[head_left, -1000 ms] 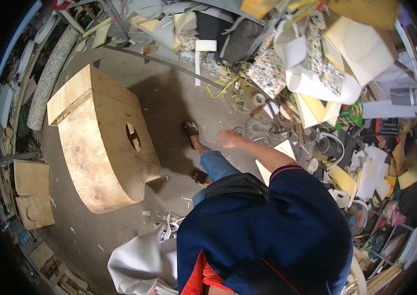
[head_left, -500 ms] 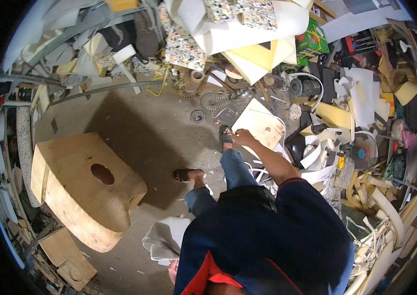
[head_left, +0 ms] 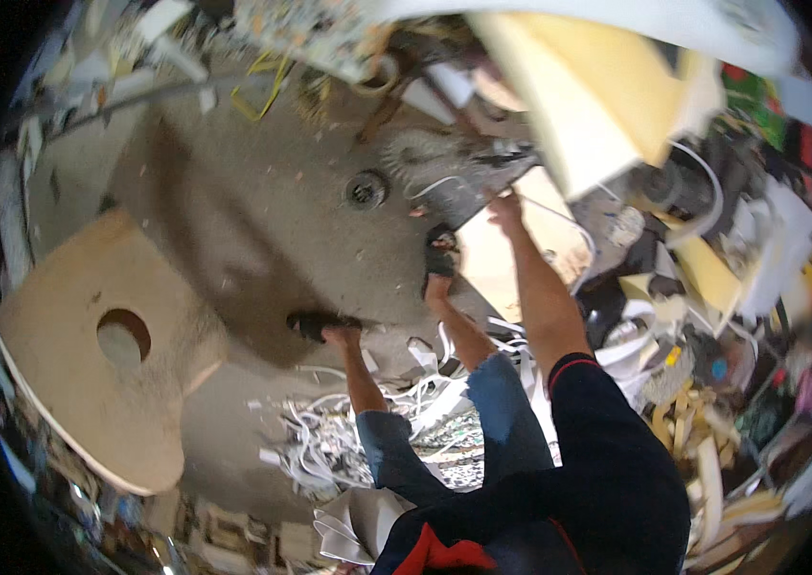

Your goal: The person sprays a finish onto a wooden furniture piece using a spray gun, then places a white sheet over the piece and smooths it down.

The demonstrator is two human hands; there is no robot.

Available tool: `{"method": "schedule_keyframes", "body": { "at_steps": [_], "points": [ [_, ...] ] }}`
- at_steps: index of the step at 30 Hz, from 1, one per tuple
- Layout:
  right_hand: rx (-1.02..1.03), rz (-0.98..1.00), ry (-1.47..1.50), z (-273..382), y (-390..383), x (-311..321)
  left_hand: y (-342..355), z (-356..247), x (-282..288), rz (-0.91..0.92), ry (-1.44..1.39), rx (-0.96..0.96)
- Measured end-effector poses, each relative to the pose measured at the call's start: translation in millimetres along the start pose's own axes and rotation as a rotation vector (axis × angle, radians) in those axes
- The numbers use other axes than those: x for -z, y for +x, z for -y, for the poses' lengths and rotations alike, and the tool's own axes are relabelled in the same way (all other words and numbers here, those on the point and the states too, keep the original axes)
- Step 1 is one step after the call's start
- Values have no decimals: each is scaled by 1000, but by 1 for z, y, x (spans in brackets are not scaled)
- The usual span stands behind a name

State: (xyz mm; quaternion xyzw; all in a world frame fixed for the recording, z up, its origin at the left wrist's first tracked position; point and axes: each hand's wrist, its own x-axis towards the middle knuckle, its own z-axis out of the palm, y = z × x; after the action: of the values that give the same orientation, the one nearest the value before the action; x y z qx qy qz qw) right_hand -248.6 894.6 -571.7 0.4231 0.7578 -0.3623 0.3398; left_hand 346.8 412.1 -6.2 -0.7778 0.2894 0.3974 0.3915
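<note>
My right hand (head_left: 505, 209) reaches out over a pale wooden board (head_left: 487, 264). Its fingers are smeared by motion, so what they hold, if anything, is unclear. Just beyond the hand lies a dark tool (head_left: 506, 151) beside a coiled hose (head_left: 411, 163). A thin white cord (head_left: 559, 218) runs over the board. My left hand does not show. Low in the picture, against my dark shirt, is a folded pale sheet (head_left: 363, 525); whatever supports it is hidden.
To the left stands a large wooden form (head_left: 51, 287) with a round hole. A round drain (head_left: 366, 190) sits in the floor. Yellow foam slabs (head_left: 588, 96) jut in from the top. White strips (head_left: 329, 431) tangle around my feet; foam scraps (head_left: 712, 273) pile up on the right.
My view has shifted closer to the floor, bringing more white strips into sight. My right arm is stretched further forward over the board. The left hand's edge near the pale sheet has gone from view.
</note>
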Motion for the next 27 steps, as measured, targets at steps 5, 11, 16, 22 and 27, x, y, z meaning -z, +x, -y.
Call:
{"method": "schedule_keyframes", "body": {
  "at_steps": [5, 11, 16, 22, 27],
  "points": [
    [-224, 217, 704, 2, 118, -11, -59, -18, -31, -61, -53, 77],
    [-150, 123, 888, 16, 136, 8, -117, -16, -28, -12, -141, 192],
    [-117, -67, 1024, 13, 78, 18, -122, -20, -17, 55, -212, 115],
    [-23, 22, 849, -12, -79, 50, -87, 10, 19, 64, -83, 218],
    [213, 29, 369, 18, -222, 69, -62, 30, 55, 262, -258, 178]
  ]
}}
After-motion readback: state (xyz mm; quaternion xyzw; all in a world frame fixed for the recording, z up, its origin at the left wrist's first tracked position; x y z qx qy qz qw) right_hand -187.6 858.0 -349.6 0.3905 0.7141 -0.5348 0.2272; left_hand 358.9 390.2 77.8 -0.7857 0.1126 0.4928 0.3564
